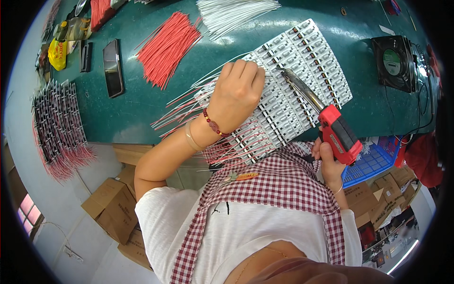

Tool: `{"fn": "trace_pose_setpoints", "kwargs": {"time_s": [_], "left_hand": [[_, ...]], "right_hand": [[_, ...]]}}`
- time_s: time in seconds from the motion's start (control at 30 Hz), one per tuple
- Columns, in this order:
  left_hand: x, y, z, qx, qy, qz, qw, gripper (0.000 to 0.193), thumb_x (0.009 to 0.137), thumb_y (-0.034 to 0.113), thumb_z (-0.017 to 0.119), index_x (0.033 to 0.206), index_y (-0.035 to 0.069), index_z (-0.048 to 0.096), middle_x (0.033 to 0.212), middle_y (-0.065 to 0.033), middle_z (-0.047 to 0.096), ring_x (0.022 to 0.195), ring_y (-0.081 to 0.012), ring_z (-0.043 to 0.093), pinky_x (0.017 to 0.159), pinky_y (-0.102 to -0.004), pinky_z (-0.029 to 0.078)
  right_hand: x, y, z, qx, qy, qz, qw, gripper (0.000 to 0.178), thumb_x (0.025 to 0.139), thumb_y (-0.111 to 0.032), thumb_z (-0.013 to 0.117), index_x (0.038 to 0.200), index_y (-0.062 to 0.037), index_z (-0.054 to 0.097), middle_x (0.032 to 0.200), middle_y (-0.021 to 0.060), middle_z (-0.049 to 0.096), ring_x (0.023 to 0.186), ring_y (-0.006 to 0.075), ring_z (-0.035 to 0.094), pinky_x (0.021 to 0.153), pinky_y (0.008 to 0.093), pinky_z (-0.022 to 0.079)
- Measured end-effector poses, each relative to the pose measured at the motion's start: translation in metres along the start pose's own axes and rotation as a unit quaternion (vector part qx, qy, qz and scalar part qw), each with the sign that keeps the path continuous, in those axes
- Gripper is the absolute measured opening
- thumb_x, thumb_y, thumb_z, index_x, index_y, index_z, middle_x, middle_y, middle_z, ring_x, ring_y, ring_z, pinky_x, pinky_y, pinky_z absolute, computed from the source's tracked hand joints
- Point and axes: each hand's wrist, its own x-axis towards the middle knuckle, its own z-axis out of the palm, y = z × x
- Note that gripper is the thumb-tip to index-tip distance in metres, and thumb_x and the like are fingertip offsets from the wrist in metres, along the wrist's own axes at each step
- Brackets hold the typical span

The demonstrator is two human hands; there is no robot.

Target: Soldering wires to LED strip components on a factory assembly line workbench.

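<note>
A large panel of white circuit boards (295, 92) with rows of small parts lies slanted across the table's front edge. Thin red and white wires (250, 142) fan out from its left and lower rows. My left hand (239, 92) rests closed over the panel, fingertips curled under; whatever they pinch is hidden. In my right hand (329, 163) is a red and black soldering gun (339, 135), gripped by its handle at the panel's lower right. Its metal tip points up and left over the panel, close to my left fingers.
Bundles of red wires (170, 47) and white wires (234, 14) lie on the green table (130, 120). A phone (113, 68) lies at left, beside wired boards (59, 125) hanging over the edge. A black fan (393, 64) stands right, above a blue basket (371, 165). Cardboard boxes (111, 208) sit below.
</note>
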Motion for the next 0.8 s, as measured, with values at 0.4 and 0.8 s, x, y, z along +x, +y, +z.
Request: {"fn": "trace_pose_setpoints", "kwargs": {"time_s": [0.4,0.8], "left_hand": [[-0.004,0.011,0.008,-0.049,0.022,0.004,0.999,0.03,0.074,0.002,0.062,0.103,-0.004,0.067,0.082,-0.0083,0.051,0.075,-0.0231,0.052,0.067,-0.0342,0.043],[-0.004,0.013,0.008,-0.037,0.022,0.0,0.999,0.03,0.073,0.001,0.062,0.103,-0.003,0.067,0.082,-0.0083,0.051,0.075,-0.0232,0.052,0.067,-0.0342,0.043]], "right_hand": [[-0.006,0.018,-0.01,-0.074,-0.023,-0.041,0.996,0.032,0.097,-0.016,0.059,0.121,0.0047,0.054,0.072,0.0062,0.057,0.058,0.0101,0.05,0.056,0.0241,0.042],[-0.01,0.022,-0.016,-0.06,-0.031,-0.04,0.997,0.043,0.097,-0.021,0.06,0.13,0.0047,0.052,0.076,0.0058,0.058,0.06,0.009,0.049,0.056,0.023,0.041]]}}
